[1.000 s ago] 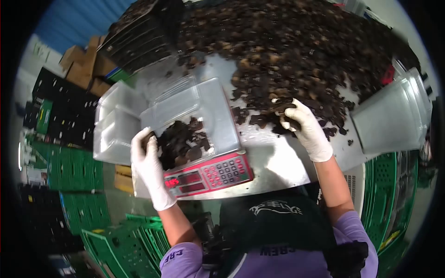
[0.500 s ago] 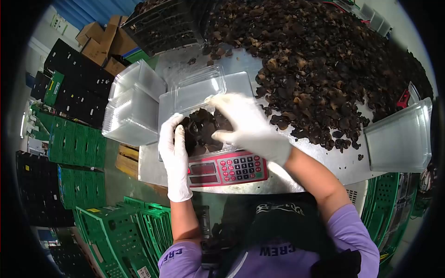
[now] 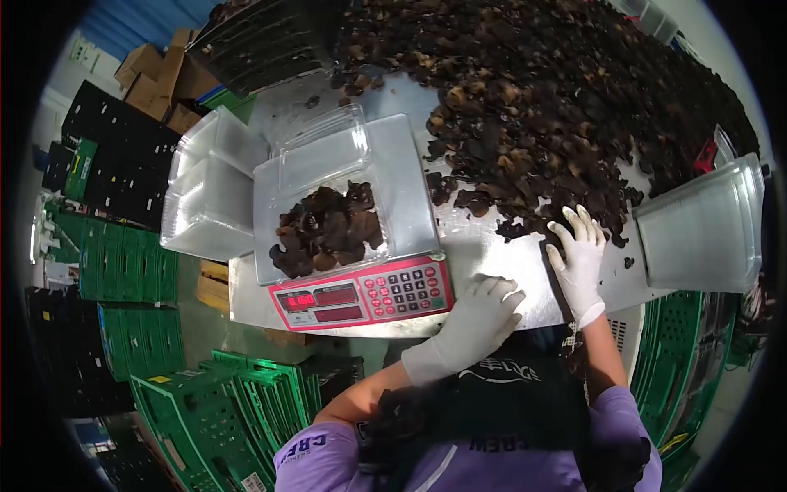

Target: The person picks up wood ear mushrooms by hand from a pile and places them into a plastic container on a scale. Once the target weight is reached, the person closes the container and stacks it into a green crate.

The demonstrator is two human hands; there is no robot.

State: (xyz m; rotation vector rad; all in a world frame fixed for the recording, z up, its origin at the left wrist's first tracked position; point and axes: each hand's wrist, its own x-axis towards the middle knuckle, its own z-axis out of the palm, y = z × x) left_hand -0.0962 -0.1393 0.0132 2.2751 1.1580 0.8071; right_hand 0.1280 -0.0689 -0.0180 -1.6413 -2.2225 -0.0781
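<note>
A clear plastic box with its lid hinged open (image 3: 324, 156) rests on the metal pan of a red scale (image 3: 361, 293), whose display reads about 0.160. Dark brown fungus pieces (image 3: 328, 230) lie in the box. My left hand (image 3: 484, 316), in a white glove, is just right of the scale at the table's front edge, fingers apart and holding nothing. My gloved right hand (image 3: 580, 258) reaches to the front edge of the large fungus pile (image 3: 525, 123), its fingers spread, touching or just above some pieces.
Stacked clear boxes (image 3: 211, 193) stand left of the scale, and more (image 3: 701, 225) at the table's right. A black crate (image 3: 262, 45) is at the back. Green crates (image 3: 188, 418) stand below on the left, and others (image 3: 680, 369) on the right.
Both hands have left the box. My left hand moved right, to the table's front edge; my right hand moved right, to the pile. The scale display now shows lit digits.
</note>
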